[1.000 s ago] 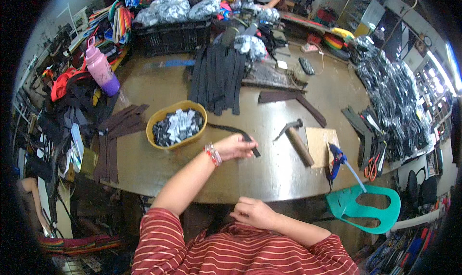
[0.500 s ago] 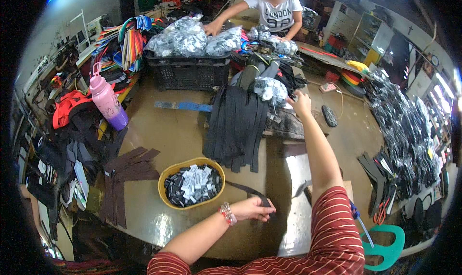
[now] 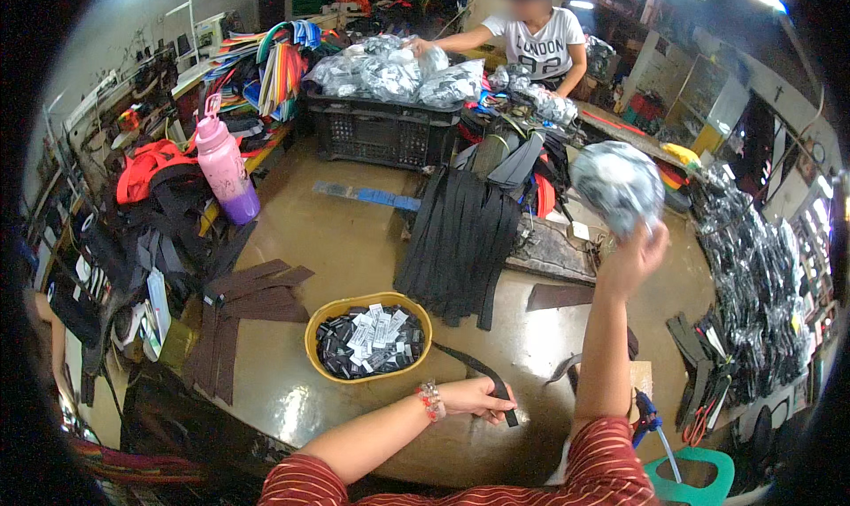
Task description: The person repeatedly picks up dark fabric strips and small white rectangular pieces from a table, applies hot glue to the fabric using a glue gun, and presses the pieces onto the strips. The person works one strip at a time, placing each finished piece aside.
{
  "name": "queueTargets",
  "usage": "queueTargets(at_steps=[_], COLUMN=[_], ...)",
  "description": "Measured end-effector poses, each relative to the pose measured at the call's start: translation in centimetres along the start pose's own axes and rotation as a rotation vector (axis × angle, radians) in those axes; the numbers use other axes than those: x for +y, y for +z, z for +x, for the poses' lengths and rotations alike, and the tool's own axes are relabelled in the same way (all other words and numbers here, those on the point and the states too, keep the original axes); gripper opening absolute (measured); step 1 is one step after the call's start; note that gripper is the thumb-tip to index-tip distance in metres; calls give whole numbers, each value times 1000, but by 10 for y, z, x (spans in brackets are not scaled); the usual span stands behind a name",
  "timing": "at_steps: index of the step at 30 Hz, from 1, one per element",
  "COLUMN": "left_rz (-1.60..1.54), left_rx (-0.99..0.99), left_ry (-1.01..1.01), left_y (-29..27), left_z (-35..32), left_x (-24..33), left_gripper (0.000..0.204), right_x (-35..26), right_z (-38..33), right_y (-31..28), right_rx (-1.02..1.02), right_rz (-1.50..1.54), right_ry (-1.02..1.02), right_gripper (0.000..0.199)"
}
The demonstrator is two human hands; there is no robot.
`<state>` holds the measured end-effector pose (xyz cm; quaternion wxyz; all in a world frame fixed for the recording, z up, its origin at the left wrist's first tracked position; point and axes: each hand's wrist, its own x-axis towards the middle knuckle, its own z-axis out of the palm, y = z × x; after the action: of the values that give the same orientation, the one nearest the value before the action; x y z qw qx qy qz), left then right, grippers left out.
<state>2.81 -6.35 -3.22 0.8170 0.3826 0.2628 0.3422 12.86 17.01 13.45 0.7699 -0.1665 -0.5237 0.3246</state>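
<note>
My left hand [image 3: 476, 396] rests on the brown worktable [image 3: 354, 240] and pinches one end of a black strap [image 3: 482, 378] that lies flat toward the yellow bowl. My right hand [image 3: 630, 256] is raised above the table and holds up a clear plastic bag [image 3: 617, 185] stuffed with dark pieces. The yellow bowl [image 3: 320, 327], filled with small black and white labels, stands just left of my left hand. A fan of long black straps [image 3: 462, 236] lies in the table's middle, beyond the bowl.
A black crate [image 3: 376, 134] topped with filled plastic bags stands at the back. A pink bottle [image 3: 226, 169] is at the left, brown strips [image 3: 239, 302] at the left front. Another person [image 3: 536, 41] works behind the table. Bagged black goods [image 3: 753, 285] pile at the right; a green stool [image 3: 695, 475] stands lower right.
My right hand went from near my body, reached across the table, and now lifts a filled plastic bag. My left hand stays on the black strap. The view tilted upward.
</note>
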Motion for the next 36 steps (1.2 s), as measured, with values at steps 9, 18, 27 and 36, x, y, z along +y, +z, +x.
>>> queueTargets(at_steps=[9, 18, 27, 36], left_rz=[33, -9, 23, -16], left_rx=[64, 96, 374, 404], left_ry=[-23, 75, 341, 359], left_y=[-4, 2, 21, 13], left_z=[-3, -6, -16, -13], left_x=[-1, 8, 10, 8], left_gripper=[18, 19, 15, 12], right_x=[-100, -134, -170, -183], right_z=[78, -88, -189, -217], right_y=[213, 63, -96, -131], right_rx=[-425, -1384, -554, -539], right_rz=[-369, -362, -859, -718], right_ry=[-70, -296, 381, 389], right_gripper=[24, 16, 34, 18])
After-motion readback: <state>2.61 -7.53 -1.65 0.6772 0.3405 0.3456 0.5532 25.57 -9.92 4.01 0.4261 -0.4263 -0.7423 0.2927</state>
